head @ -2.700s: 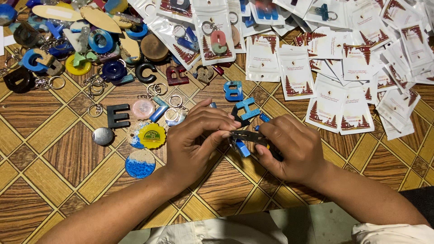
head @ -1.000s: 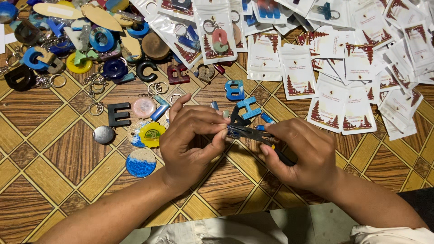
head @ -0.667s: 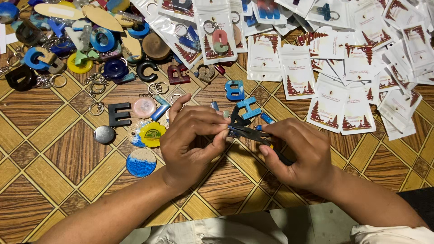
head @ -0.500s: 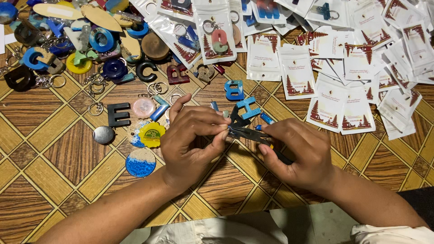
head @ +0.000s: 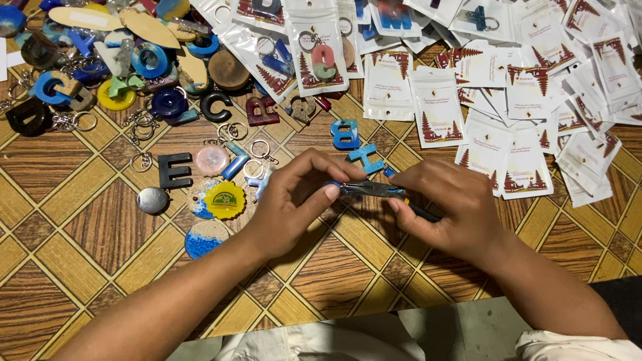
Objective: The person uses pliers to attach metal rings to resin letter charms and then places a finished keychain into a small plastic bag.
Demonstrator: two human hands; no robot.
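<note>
Right hand (head: pixel 445 210) gripped dark pliers (head: pixel 374 190) near centre of the patterned floor (head: pixel 80 247), left hand (head: pixel 294 200) pinched at their tip, blue letter keychains (head: pixel 354 144) just beyond, white packets (head: pixel 508 100) far right.

A wood-patterned floor (head: pixel 80 220) of brown squares crossed by yellow diagonal lines lies under warm, even light.

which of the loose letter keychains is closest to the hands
The light blue letter charm lying just above the hands, between the left hand and right hand. The blue B-shaped one sits farther up; the black E-shaped one is far left.
</note>
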